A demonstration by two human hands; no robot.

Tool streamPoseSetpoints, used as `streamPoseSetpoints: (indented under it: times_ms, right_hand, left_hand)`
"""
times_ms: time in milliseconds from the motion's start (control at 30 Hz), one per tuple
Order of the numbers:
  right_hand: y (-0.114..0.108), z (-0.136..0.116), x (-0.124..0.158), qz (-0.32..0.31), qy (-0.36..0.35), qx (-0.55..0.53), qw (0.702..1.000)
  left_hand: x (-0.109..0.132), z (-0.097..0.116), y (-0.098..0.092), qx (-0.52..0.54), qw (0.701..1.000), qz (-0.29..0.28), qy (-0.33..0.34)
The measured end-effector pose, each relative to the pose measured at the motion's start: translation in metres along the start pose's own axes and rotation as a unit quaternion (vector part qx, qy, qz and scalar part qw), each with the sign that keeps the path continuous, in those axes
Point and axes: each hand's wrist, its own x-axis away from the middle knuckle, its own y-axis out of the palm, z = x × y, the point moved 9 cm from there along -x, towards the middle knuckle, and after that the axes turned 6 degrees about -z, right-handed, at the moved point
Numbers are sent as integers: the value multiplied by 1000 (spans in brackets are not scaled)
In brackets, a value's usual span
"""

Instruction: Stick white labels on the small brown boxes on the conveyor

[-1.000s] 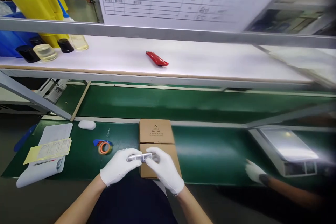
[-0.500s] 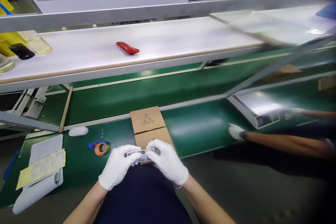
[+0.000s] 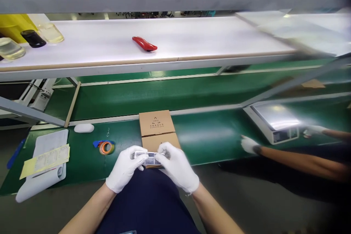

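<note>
Between my two gloved hands is a small, flat, clear-looking plastic case (image 3: 150, 158), held level just in front of my body; what is in it is too small to make out. My left hand (image 3: 124, 168) is closed on its left end, the thumb lying along the front. On the right end, my right hand (image 3: 178, 168) pinches it between thumb and fingers. Behind the hands, brown cardboard boxes (image 3: 157, 123) with black print lie on the green bench (image 3: 208, 131), partly covered by my right hand.
Left on the bench lie a tape roll (image 3: 106, 147), a white mouse-shaped object (image 3: 83, 128) and papers (image 3: 45, 162). A red utility knife-like tool (image 3: 144, 44) rests on the white shelf (image 3: 192, 40). At right, a co-worker's gloved hands (image 3: 249, 144) are near a scale (image 3: 274, 120).
My view has levelled and shifted slightly. Both hands still hold the plastic case, and it shows a little more between them. The co-worker's far hand is at the scale's right side.
</note>
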Motion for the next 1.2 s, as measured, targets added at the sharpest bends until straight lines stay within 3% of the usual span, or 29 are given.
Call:
streamPoseSetpoints:
  times_ms: [167, 333, 500, 600, 667, 767, 867, 967, 1067, 1200]
  right_hand:
    - [-4, 8, -1, 23, 22, -3, 999]
    - [-16, -12, 6, 89, -99, 89, 987]
    - [-16, -32, 22, 162, -215, 218, 938]
    - [-11, -41, 31, 197, -258, 309, 894]
    - [-12, -44, 36, 221, -272, 317, 881]
    - [-18, -45, 38, 238, -273, 235, 902]
    - [-12, -39, 27, 191, -235, 153, 941]
    - [1, -34, 16, 146, -206, 133, 959]
    - [7, -37, 16, 154, -229, 156, 948]
    - [14, -43, 20, 182, -291, 235, 909]
  left_hand:
    - [3, -2, -9, -37, 997, 64, 19]
    - [5, -2, -15, -58, 993, 96, 38]
    - [3, -4, -14, -46, 995, 82, 29]
    - [2, -6, -8, -17, 998, 56, 11]
    - [2, -6, -8, -5, 998, 56, 0]
    - [2, -5, -7, -17, 998, 57, 6]
    - [1, -5, -7, -35, 998, 55, 18]
    - [2, -6, -8, -47, 997, 59, 19]
    - [2, -5, -8, -46, 997, 60, 18]
    - [1, -4, -9, -23, 999, 48, 8]
